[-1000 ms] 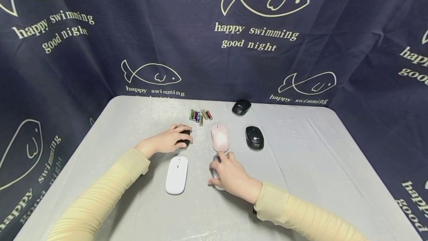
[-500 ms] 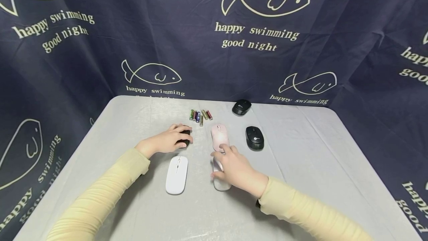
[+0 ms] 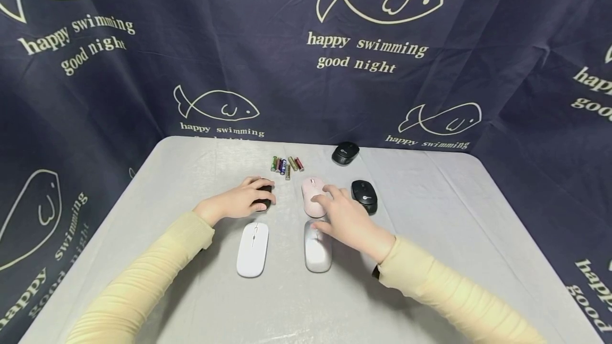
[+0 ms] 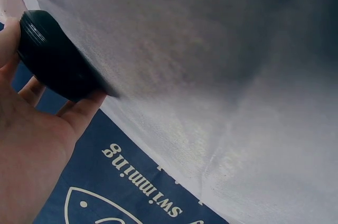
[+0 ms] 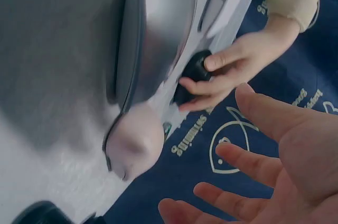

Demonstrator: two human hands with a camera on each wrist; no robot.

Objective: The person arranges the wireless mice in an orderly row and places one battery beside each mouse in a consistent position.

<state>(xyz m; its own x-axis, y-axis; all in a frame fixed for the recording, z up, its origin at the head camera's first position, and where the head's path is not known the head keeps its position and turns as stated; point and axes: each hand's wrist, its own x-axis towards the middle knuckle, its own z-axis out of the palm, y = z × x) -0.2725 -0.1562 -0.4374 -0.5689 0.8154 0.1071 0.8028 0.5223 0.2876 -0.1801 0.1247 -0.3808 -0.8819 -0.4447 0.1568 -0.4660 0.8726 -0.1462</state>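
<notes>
My left hand [image 3: 241,199] grips a black computer mouse [image 4: 55,57], thumb on one side and fingers on the other; in the head view the hand covers most of that mouse. Spread and relaxed, my right hand [image 3: 351,222] holds nothing. It hovers at the right of a pink mouse [image 3: 311,195] and a silver-grey mouse [image 3: 319,252], its fingers overlapping the pink one in the head view. The right wrist view has the silver mouse large, with the pink mouse [image 5: 136,137] beyond it, both apart from the fingers.
A white mouse [image 3: 252,251] lies near the left forearm. Two more black mice, one right of the right hand [image 3: 364,194] and one by the back edge [image 3: 345,153], sit on the pale table. Several batteries [image 3: 283,166] lie together at the back. A blue curtain [image 3: 287,78] hangs behind.
My right hand has let go of the silver mouse and moved up and right, toward the pink mouse, leaving the silver one uncovered. The left hand keeps its place on the black mouse.
</notes>
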